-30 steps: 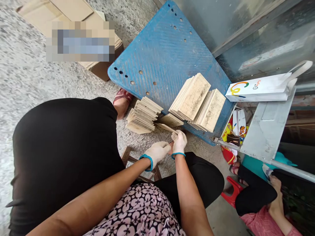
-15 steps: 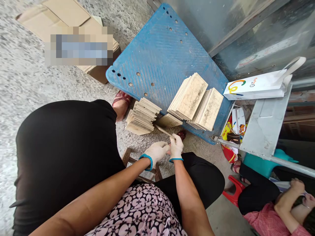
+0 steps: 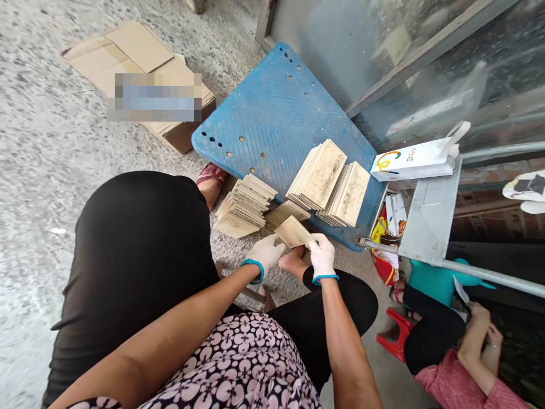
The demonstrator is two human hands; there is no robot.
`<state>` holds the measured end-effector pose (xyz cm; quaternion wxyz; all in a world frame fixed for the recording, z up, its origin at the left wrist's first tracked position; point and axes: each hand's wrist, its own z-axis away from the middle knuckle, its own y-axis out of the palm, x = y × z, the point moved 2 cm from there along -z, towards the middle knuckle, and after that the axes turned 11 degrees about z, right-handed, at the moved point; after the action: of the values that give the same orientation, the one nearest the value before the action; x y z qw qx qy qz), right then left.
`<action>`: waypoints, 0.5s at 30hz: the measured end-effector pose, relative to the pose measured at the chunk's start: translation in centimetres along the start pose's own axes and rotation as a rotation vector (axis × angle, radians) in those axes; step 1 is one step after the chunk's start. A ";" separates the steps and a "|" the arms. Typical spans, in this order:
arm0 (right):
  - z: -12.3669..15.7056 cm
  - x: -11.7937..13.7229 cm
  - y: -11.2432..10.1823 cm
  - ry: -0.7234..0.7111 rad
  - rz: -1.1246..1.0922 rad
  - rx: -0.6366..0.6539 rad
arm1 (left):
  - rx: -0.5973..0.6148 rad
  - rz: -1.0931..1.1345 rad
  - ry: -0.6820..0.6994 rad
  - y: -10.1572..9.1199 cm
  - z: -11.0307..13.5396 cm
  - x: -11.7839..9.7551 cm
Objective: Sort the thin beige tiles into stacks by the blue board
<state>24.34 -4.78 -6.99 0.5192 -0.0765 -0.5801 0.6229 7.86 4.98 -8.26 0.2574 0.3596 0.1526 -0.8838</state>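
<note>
Both my hands wear white gloves with blue cuffs. My left hand and my right hand together hold one thin pale wooden board, each pinching one end, its flat face turned up. Just beyond it lies a fanned pile of like boards on the ground, and a single board beside that. Two leaning stacks of boards rest on the blue plastic pallet.
A flattened cardboard box lies on the gravel floor at the back left. A white paper bag sits on a grey metal frame at right. Another person sits low at the bottom right on a red stool.
The board was held edge-on between my close-set hands; now it is turned flat, and my hands have spread apart to its ends. The view has shifted a little.
</note>
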 end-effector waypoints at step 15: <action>2.1 6.0 -10.6 0.047 -0.477 0.143 | 0.004 0.080 0.352 -4.4 4.3 -4.2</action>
<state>26.10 -3.96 5.22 0.6689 0.0854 -0.5239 0.5203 5.52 8.06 -1.86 0.2611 0.5150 0.1790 -0.7966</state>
